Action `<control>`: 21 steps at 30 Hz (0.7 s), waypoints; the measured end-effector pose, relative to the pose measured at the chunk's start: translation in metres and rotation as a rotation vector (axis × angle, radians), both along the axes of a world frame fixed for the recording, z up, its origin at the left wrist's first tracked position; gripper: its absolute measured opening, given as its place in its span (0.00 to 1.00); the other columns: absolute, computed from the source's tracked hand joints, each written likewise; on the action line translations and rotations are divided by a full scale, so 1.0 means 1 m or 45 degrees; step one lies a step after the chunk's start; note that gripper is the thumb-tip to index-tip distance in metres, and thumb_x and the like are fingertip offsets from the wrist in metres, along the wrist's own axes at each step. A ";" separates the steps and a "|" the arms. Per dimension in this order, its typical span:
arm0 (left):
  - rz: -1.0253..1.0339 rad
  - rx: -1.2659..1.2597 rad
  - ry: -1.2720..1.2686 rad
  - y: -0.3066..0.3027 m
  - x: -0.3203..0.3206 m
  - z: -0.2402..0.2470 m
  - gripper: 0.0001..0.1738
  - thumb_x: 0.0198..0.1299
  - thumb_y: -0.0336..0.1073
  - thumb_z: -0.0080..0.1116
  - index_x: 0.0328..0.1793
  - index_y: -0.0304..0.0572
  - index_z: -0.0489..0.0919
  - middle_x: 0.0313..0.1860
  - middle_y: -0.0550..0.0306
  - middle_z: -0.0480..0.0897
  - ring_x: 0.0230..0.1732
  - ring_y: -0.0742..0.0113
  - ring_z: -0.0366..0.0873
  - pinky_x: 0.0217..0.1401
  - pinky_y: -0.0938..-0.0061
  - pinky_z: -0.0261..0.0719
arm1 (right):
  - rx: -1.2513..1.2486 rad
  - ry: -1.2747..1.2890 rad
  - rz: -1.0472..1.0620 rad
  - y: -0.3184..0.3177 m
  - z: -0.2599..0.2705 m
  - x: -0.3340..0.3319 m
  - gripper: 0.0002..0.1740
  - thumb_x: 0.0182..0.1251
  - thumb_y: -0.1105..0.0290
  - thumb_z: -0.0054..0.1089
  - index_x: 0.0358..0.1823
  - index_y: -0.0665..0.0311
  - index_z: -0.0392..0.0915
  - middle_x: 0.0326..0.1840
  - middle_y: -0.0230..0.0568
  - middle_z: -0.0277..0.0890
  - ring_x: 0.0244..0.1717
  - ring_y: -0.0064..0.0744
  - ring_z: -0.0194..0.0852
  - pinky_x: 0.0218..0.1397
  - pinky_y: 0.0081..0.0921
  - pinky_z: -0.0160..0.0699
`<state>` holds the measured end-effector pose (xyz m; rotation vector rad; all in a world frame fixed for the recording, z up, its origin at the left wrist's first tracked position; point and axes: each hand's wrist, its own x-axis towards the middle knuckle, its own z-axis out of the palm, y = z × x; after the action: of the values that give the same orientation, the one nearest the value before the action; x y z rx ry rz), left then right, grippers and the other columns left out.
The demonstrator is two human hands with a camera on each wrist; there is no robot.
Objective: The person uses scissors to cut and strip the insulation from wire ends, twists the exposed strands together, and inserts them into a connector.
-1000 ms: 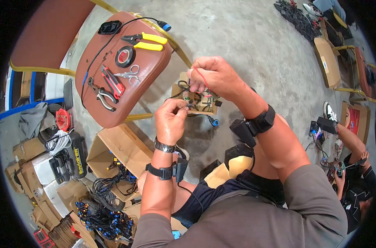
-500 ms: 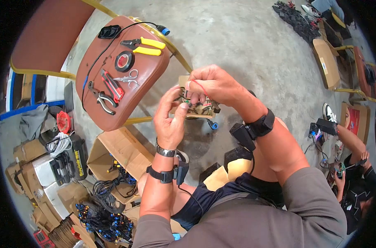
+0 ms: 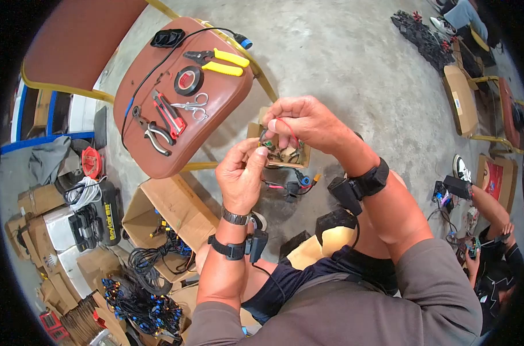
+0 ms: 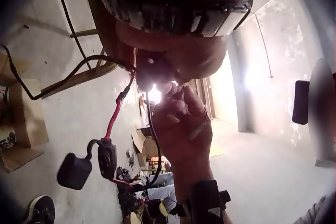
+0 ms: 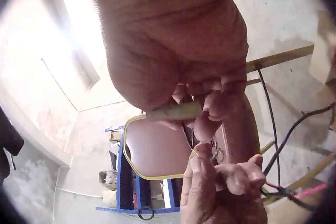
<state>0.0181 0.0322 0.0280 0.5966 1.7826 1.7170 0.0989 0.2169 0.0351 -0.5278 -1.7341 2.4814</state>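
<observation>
My left hand [image 3: 242, 173] pinches a dark cable [image 4: 86, 60] between thumb and fingers. A red length [image 4: 114, 119] of it hangs below the hand, with a small black case [image 4: 107, 161] and its black cap [image 4: 73, 171]. Close at the left fingertips, my right hand [image 3: 305, 121] pinches a thin red wire [image 3: 288, 127] that loops over its thumb side. A thin yellowish strand [image 5: 195, 152] shows between the two hands in the right wrist view. Across the right palm lies a pale stick-like piece [image 5: 176, 111]. Both hands are over a small cardboard box [image 3: 299, 161] of electrical parts, which they partly hide.
On the brown chair [image 3: 146, 155] lie yellow-handled pliers [image 3: 221, 62], black tape [image 3: 189, 81], scissors [image 3: 195, 106], a red cutter [image 3: 170, 115] and grey-handled pliers [image 3: 155, 135]. A larger carton [image 3: 175, 210] with cables stands left of my legs. Another person [image 3: 492, 259] sits at right.
My left hand opened out from its pinch over the box, then closed on the cable near the right fingertips. Hanging cable parts have come into view below. The right hand keeps the red wire.
</observation>
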 end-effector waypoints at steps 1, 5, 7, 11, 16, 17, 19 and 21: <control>0.012 0.006 -0.006 0.000 0.000 0.000 0.13 0.66 0.28 0.62 0.55 0.34 0.81 0.31 0.61 0.82 0.26 0.78 0.76 0.24 0.83 0.73 | -0.012 0.017 -0.004 -0.001 -0.001 -0.001 0.14 0.69 0.62 0.62 0.39 0.68 0.81 0.32 0.33 0.82 0.28 0.17 0.77 0.28 0.16 0.74; 0.034 0.052 0.028 0.000 -0.003 -0.005 0.13 0.64 0.27 0.63 0.54 0.34 0.81 0.29 0.63 0.82 0.25 0.80 0.76 0.23 0.85 0.71 | 0.017 -0.004 0.037 -0.002 -0.004 -0.003 0.14 0.69 0.63 0.62 0.37 0.70 0.81 0.29 0.33 0.80 0.26 0.18 0.75 0.27 0.18 0.73; 0.012 0.052 0.070 -0.002 -0.004 -0.006 0.12 0.64 0.26 0.63 0.53 0.34 0.82 0.28 0.62 0.82 0.25 0.80 0.76 0.23 0.85 0.71 | 0.049 0.012 0.027 -0.004 -0.003 -0.004 0.15 0.69 0.63 0.62 0.35 0.70 0.80 0.27 0.32 0.79 0.25 0.19 0.74 0.26 0.19 0.73; 0.065 -0.034 0.114 -0.002 -0.004 -0.007 0.09 0.64 0.26 0.63 0.50 0.33 0.83 0.27 0.61 0.83 0.24 0.81 0.75 0.22 0.86 0.69 | 0.198 -0.147 0.068 -0.004 -0.001 -0.005 0.16 0.68 0.61 0.62 0.30 0.69 0.78 0.23 0.32 0.77 0.23 0.19 0.73 0.25 0.21 0.72; 0.060 -0.067 -0.063 -0.001 -0.003 0.005 0.07 0.64 0.27 0.62 0.47 0.34 0.82 0.26 0.59 0.83 0.21 0.80 0.73 0.21 0.84 0.69 | 0.056 -0.144 0.042 -0.009 -0.006 -0.007 0.16 0.68 0.61 0.62 0.28 0.66 0.78 0.22 0.32 0.76 0.21 0.19 0.71 0.24 0.20 0.70; 0.060 -0.078 -0.107 -0.002 -0.003 0.006 0.07 0.64 0.28 0.62 0.46 0.34 0.82 0.26 0.58 0.83 0.20 0.80 0.73 0.21 0.84 0.69 | 0.069 -0.139 0.038 -0.010 -0.004 -0.007 0.15 0.68 0.61 0.62 0.28 0.66 0.78 0.22 0.31 0.76 0.21 0.19 0.71 0.24 0.20 0.69; 0.049 -0.086 -0.171 -0.001 -0.005 0.007 0.07 0.63 0.28 0.61 0.46 0.34 0.82 0.26 0.57 0.83 0.20 0.79 0.73 0.21 0.84 0.69 | 0.081 -0.139 0.031 -0.010 -0.001 -0.006 0.15 0.68 0.61 0.62 0.28 0.65 0.78 0.22 0.31 0.76 0.21 0.19 0.71 0.23 0.19 0.69; 0.022 -0.093 -0.223 -0.006 -0.005 0.003 0.07 0.63 0.28 0.60 0.46 0.34 0.82 0.25 0.56 0.83 0.19 0.78 0.73 0.20 0.84 0.68 | -0.023 -0.096 0.036 -0.014 -0.007 -0.003 0.15 0.69 0.62 0.62 0.28 0.65 0.79 0.23 0.31 0.77 0.21 0.18 0.71 0.24 0.19 0.69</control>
<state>0.0133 0.0265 0.0305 0.3884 1.7221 1.6540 0.0957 0.2033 0.0283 -0.6105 -1.7596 2.5300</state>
